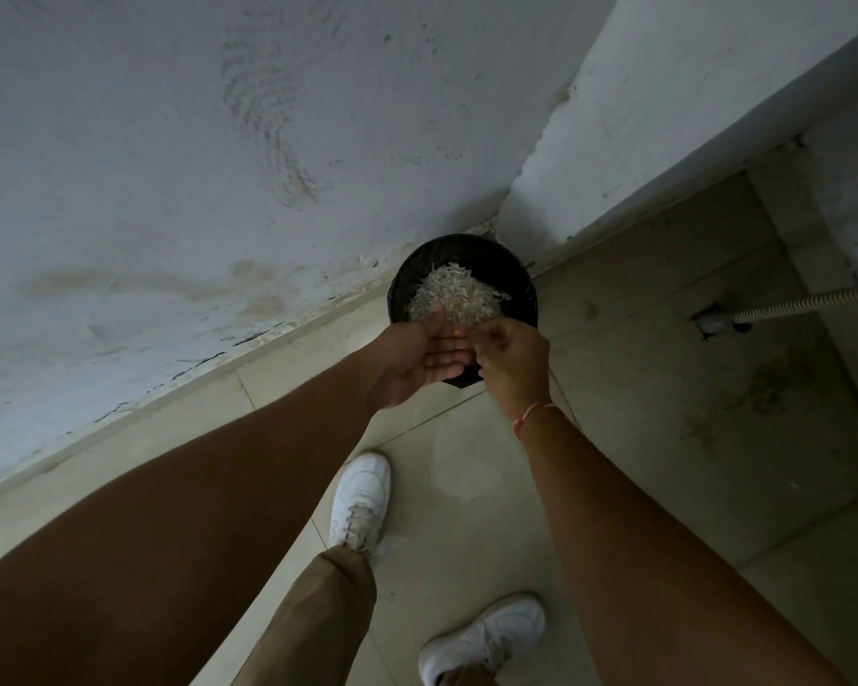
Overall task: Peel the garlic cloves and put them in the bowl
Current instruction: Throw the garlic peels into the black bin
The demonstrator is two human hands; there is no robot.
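A round black bin [407, 279] stands on the floor in the corner of the wall, holding a heap of pale garlic peels [454, 297]. My left hand [424, 358] is over the bin's near rim, palm up with the fingers straight. My right hand [511, 358] meets it from the right, its fingers curled down against the left palm. A tiny yellowish scrap [459, 332] lies where the two hands meet. Whether the right fingertips pinch anything is hidden. No garlic cloves and no bowl are in view.
A stained white wall [219, 141] runs along the left and a white ledge [664, 116] along the back right. My white shoes [360, 502] [486, 636] stand on the beige floor tiles [689, 413]. A ribbed metal hose [813, 302] enters a floor drain at right.
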